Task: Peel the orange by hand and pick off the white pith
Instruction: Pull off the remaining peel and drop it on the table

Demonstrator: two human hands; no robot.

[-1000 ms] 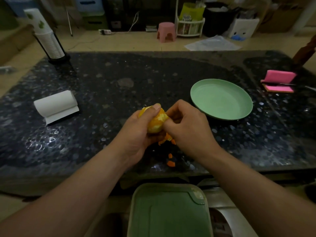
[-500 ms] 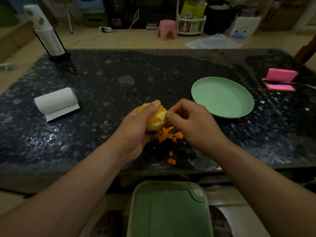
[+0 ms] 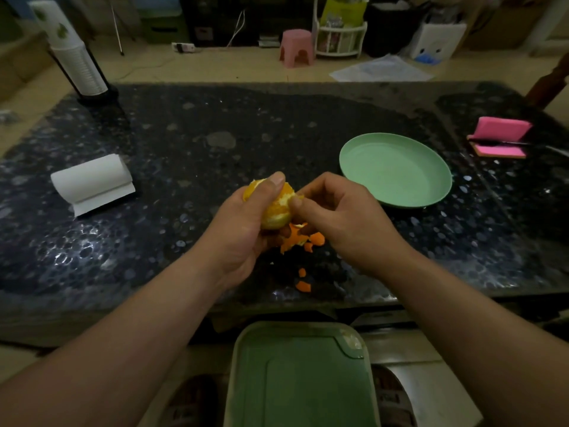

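My left hand (image 3: 243, 224) grips a mostly peeled orange (image 3: 278, 203) above the dark speckled table (image 3: 191, 143), its thumb lying across the top of the fruit. My right hand (image 3: 341, 217) is curled, and its thumb and forefinger pinch a small bit of pith or peel at the orange's right side. Torn orange peel pieces (image 3: 297, 237) lie on the table right under the hands, and two smaller scraps (image 3: 303, 282) sit nearer the front edge.
A green plate (image 3: 397, 171) stands to the right of my hands. A roll of white paper (image 3: 92, 183) lies at the left, a stack of cups (image 3: 72, 53) at the far left corner, pink sponges (image 3: 500, 137) far right. A green bin lid (image 3: 301, 377) is below the table edge.
My right hand has lifted from under the orange to its upper right side and now pinches there. More peel pieces show on the table below. The left hand keeps its hold.
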